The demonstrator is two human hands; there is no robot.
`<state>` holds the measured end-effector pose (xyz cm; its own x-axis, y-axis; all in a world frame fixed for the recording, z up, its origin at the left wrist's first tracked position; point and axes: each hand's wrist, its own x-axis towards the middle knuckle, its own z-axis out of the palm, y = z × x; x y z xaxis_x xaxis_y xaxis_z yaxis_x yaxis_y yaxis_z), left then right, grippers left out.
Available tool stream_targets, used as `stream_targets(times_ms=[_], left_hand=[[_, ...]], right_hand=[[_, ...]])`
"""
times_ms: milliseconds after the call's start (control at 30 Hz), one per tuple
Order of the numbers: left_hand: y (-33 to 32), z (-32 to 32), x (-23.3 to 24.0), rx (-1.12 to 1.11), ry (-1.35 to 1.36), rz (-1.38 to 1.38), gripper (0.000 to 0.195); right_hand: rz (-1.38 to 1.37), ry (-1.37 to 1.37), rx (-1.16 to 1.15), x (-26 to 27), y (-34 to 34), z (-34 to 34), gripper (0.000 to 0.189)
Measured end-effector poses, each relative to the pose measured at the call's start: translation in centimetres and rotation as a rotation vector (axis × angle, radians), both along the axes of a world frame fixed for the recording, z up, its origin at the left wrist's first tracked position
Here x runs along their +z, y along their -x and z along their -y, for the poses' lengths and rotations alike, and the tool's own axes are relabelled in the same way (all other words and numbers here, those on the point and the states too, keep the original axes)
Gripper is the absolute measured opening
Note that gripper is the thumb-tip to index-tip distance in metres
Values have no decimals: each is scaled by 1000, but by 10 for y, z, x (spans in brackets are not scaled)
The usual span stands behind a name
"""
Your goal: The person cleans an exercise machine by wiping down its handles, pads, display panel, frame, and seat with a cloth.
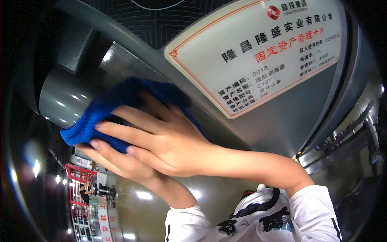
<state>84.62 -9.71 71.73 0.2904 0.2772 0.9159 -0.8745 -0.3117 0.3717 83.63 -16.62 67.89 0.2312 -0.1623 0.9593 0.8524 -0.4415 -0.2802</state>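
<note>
A blue cloth (105, 99) is bunched around a smooth dark grey rounded part (62, 99) of a gym machine. My right hand (169, 136) lies over the cloth, back of the hand towards me, with its fingers spread and pressing into the folds. Below and partly behind it, my left hand (121, 161) holds the cloth's lower edge. Some fingertips of both hands are hidden in the fabric or blurred. To the right, a large white placard (211, 63) with a red border and printed writing is fixed to the machine's grey housing (272, 121).
A black patterned panel (145, 27) borders the housing at the top. Metal gym equipment (362, 136) stands at right. At lower left are a red rack (80, 172) and a distant person in dark clothes (84, 193). A shiny floor (145, 208) extends below.
</note>
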Motion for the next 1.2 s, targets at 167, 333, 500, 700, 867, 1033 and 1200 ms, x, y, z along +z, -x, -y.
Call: stream_targets(times_ms=[167,333,500,700,867,1033,1200], left_hand=[[-8,-7,-13,36,0,-25,60],[-3,-3,-46,115,-12,-109,64],[3,-7,-119,105,-79,-203,71],[6,-27,-227,-63,-136,-320,81],[3,-41,-328,-129,-198,-315,78],[24,-41,-295,-239,-219,-558,83],[14,-42,-218,-136,-269,-344,77]], right_hand=[[117,-91,15,2,-10,-1,46],[-123,50,-6,-44,-4,1,43],[-207,136,-50,-115,2,8,40],[-262,138,-98,-214,13,-1,44],[-375,154,-118,-299,30,-7,40],[-491,208,-198,-300,46,-4,37],[-477,110,-199,-227,42,-19,43]])
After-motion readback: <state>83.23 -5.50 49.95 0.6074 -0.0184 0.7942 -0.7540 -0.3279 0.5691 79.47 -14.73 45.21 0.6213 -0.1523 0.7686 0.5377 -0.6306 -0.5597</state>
